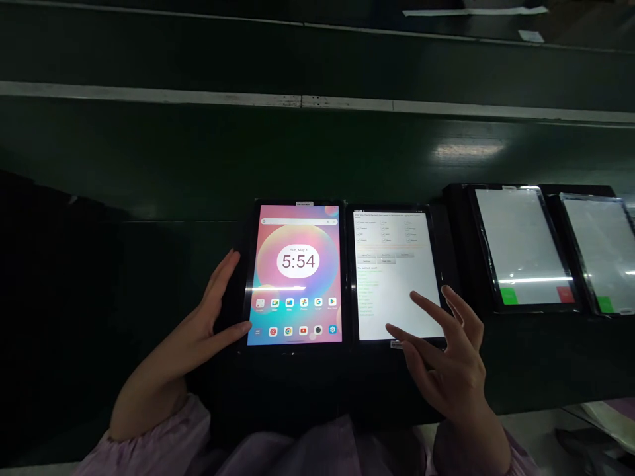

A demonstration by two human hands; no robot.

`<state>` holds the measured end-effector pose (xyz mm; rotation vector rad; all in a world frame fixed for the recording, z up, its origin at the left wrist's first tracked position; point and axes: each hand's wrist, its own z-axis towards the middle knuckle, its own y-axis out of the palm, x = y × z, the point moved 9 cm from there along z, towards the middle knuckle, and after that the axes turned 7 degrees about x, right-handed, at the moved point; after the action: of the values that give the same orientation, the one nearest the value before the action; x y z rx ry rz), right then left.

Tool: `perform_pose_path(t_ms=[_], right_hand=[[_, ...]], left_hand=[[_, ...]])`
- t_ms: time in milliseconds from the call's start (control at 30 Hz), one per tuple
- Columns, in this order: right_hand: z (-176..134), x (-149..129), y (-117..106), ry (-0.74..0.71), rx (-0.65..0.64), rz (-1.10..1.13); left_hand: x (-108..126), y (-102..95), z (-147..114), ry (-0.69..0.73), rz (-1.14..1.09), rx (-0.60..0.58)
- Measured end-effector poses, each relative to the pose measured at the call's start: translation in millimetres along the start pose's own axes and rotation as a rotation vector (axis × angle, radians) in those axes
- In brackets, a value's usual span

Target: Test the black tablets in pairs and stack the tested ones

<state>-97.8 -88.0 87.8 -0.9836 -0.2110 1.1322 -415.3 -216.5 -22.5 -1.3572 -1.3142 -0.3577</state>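
Note:
A tablet [298,277] lies flat with its home screen lit, showing a 5:54 clock and app icons. Beside its left edge is my left hand [206,324], fingers stretched out and the thumb tip at the tablet's lower left edge. Close on the right lies a second tablet [391,291], its white screen filled with check boxes, grey buttons and lines of green text. My right hand [454,357] hovers over the lower right of that screen, fingers spread and holding nothing. Whether a fingertip touches the glass, I cannot tell.
Further right lie a tablet with green and red corner squares [526,244] and another white-screened tablet [602,251], partly cut off by the frame. A pale metal strip [198,97] crosses the dark green bench [223,152] behind them. White paper strips [476,11] lie at the far back.

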Motion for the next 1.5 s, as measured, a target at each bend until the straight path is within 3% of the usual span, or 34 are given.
perform_pose_path(t_ms=[333,533,967,1500], right_hand=[[7.8,-15.3,7.5,-0.044,-0.063,0.008],[9.2,-20.9,18.1,-0.066,-0.133,0.054],[15.7,-6.0,-4.1,-0.043,0.047,0.08],[36.5,-3.7,4.9,-0.093,-0.04,0.125]], left_hand=[[0.3,0.7,-2.8,0.065,0.043,0.003],[4.8,2.0,1.2,-0.007,0.037,-0.06],[3.1,1.8,0.2,0.131,0.16,0.012],[1.9,3.6,0.2,0.05,0.183,-0.042]])
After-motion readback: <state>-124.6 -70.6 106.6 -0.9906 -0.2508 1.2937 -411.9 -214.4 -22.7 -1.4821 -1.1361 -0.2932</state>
